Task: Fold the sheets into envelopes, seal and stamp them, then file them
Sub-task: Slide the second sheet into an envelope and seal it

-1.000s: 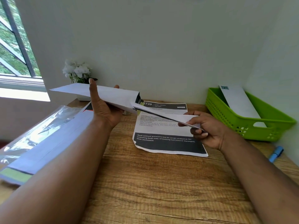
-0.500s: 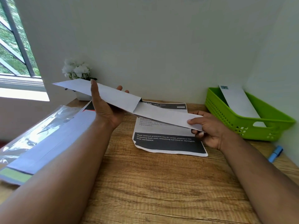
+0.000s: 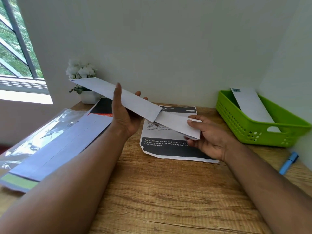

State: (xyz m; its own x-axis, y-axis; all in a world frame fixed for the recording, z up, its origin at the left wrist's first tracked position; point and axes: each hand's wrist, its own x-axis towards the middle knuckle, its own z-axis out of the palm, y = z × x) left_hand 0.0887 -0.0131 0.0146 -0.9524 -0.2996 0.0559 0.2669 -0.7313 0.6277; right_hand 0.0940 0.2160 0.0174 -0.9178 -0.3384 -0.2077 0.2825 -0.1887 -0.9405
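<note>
Envelope (image 3: 118,97) held in the air over the desk (image 3: 160,191), long and white, tilted down toward the right. A folded sheet (image 3: 179,125) sticks partway out of its open right end — the rest is inside.

Left hand (image 3: 125,115) grips the envelope near its middle: thumb upright against the near face, fingertips showing past the far edge. Right hand (image 3: 209,137) pinches the free end of the sheet, thumb on top, fingers under.

Directly below, a printed page (image 3: 168,149) lies flat on the desk, with black bands and white text. To the left, a stack of envelopes (image 3: 55,146) in a clear plastic sleeve (image 3: 33,132), partly overlapping a black-and-red book (image 3: 103,108).

Back left corner — a small white pot of white flowers (image 3: 81,71) by the window (image 3: 15,53). Far right, a green basket (image 3: 253,125) holds one stamped envelope (image 3: 251,105) leaning against its back wall. A blue marker (image 3: 288,162) lies on the desk just in front of the basket.
</note>
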